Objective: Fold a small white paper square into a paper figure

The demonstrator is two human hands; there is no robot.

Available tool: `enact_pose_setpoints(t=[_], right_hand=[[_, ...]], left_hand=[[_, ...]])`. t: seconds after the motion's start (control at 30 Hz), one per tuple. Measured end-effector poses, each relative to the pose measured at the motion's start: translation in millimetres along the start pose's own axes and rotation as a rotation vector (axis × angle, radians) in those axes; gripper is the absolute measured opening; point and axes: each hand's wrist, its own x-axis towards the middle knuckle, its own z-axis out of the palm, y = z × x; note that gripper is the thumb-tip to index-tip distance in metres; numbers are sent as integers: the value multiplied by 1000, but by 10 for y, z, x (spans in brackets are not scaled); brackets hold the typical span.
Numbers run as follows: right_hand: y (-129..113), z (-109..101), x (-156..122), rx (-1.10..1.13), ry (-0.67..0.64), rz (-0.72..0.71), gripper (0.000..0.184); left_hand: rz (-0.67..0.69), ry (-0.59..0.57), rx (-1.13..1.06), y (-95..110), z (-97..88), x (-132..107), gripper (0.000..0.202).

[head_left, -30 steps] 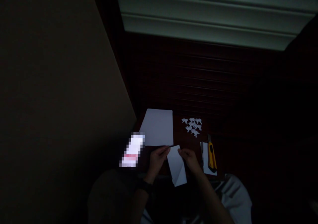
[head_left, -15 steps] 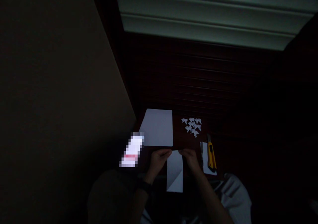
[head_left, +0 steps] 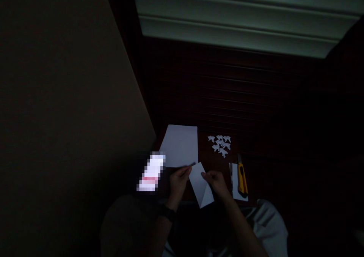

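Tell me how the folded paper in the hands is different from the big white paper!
The folded paper is smaller; the big white paper is larger. The folded paper shows a slanting fold line; the big white paper looks plain. The folded paper is held in the fingers; the big white paper lies on the table. Both look white.

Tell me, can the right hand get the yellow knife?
Probably yes: the knife lies nearby, just right of the right hand, and nothing seems to block the way, but that hand is holding the folded paper.
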Motion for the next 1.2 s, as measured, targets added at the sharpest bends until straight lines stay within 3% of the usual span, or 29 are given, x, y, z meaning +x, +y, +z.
enact_pose_setpoints(t=[0.17, 0.33, 0.57, 0.9, 1.2], right_hand=[[30, 16, 1, 36, -12, 15, 35], [39, 13, 6, 93, 33, -7, 34], [46, -5, 16, 134, 75, -25, 31], [48, -18, 22, 106, 30, -32, 32], [65, 2, 30, -1, 74, -74, 34]], left_hand=[[-69, -18, -86, 75, -11, -12, 38], [-127, -126, -119, 106, -23, -32, 57], [-140, -240, -31, 4, 24, -52, 32], [-81, -213, 10, 157, -38, -59, 32], [-59, -208, 23, 177, -41, -64, 30]])
